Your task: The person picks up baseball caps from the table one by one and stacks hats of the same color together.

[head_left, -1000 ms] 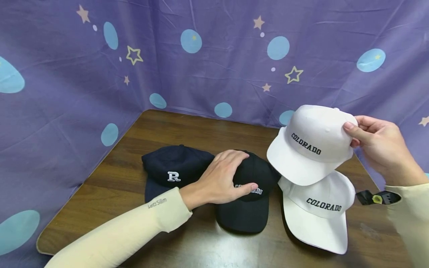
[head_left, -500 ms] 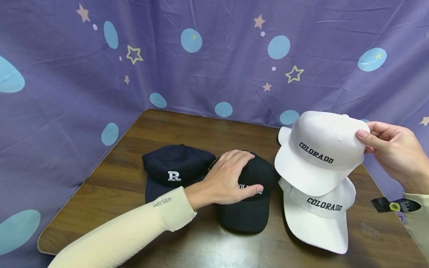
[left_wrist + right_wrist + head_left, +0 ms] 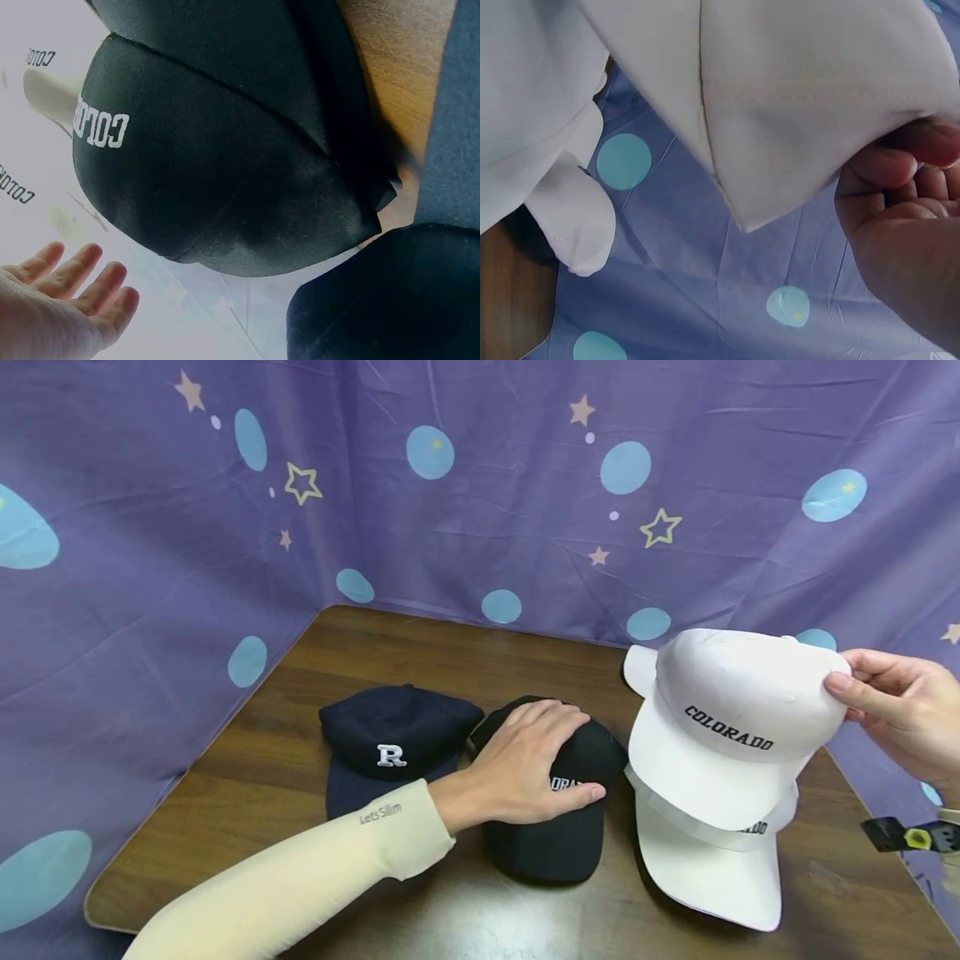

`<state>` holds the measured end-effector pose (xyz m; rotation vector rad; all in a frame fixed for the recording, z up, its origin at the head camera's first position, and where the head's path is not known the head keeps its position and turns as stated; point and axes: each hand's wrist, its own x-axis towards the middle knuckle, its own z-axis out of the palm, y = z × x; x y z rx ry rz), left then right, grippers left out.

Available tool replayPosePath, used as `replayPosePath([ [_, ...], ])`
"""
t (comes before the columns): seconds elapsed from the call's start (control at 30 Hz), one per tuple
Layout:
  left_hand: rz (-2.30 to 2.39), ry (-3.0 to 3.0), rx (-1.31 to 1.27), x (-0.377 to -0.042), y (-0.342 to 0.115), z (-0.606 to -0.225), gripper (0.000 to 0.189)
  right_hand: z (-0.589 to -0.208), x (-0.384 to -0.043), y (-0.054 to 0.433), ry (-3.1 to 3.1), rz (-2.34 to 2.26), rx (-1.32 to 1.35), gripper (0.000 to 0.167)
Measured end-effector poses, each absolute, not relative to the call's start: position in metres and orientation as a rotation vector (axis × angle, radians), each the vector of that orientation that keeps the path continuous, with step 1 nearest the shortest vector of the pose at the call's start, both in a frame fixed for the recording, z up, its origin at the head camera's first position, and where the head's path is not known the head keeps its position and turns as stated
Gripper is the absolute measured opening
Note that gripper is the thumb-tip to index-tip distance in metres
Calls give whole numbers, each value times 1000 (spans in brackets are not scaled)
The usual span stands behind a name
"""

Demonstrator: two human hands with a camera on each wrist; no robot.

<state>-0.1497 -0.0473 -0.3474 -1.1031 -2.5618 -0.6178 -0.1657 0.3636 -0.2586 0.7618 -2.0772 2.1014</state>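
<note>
My right hand [image 3: 903, 706] pinches the back of a white COLORADO baseball cap [image 3: 750, 685] between thumb and fingers. Held up, this cap overlaps another white COLORADO cap [image 3: 712, 881] on the table and covers most of its lettering. The right wrist view shows the fingers [image 3: 892, 166] curled at the cap's lower edge. Over a black COLORADO cap [image 3: 547, 852] lies my left hand [image 3: 528, 768], palm down and fingers extended. In the left wrist view, those fingers [image 3: 105, 289] are straight beside the black cap's crown, gripping nothing.
A navy cap [image 3: 390, 718] with a white R sits left of the black one. Behind the held cap, a white brim [image 3: 640, 670] sticks out at the back right. Purple cloth [image 3: 480, 510] with stars and dots hangs around the brown wooden table [image 3: 247, 760].
The right hand has brought the white cap down and to the right, over the lower white cap. A white brim behind has come into sight. My left hand has shifted slightly right over the black cap.
</note>
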Motion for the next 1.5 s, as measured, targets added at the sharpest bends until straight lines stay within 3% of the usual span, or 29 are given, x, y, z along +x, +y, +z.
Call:
replayPosePath([
  [0.43,-563,-2578,-1099,-151,-40,-347,90,-278,-162,399,-2121,2057,743,32],
  [0.9,-563,-2582,-1095,-151,-41,-346,91,-300,-164,423,-2303,2188,903,39],
  [1.07,-570,-2586,-1087,-150,-42,-347,91,-304,-162,417,-2652,1851,799,35],
  [1.23,-572,-2589,-1085,-149,-42,-347,92,-307,-160,406,-2930,1430,658,20],
  [1.5,-622,-2586,-1076,-150,-42,-347,90,-323,-160,394,-3024,1349,368,13],
])
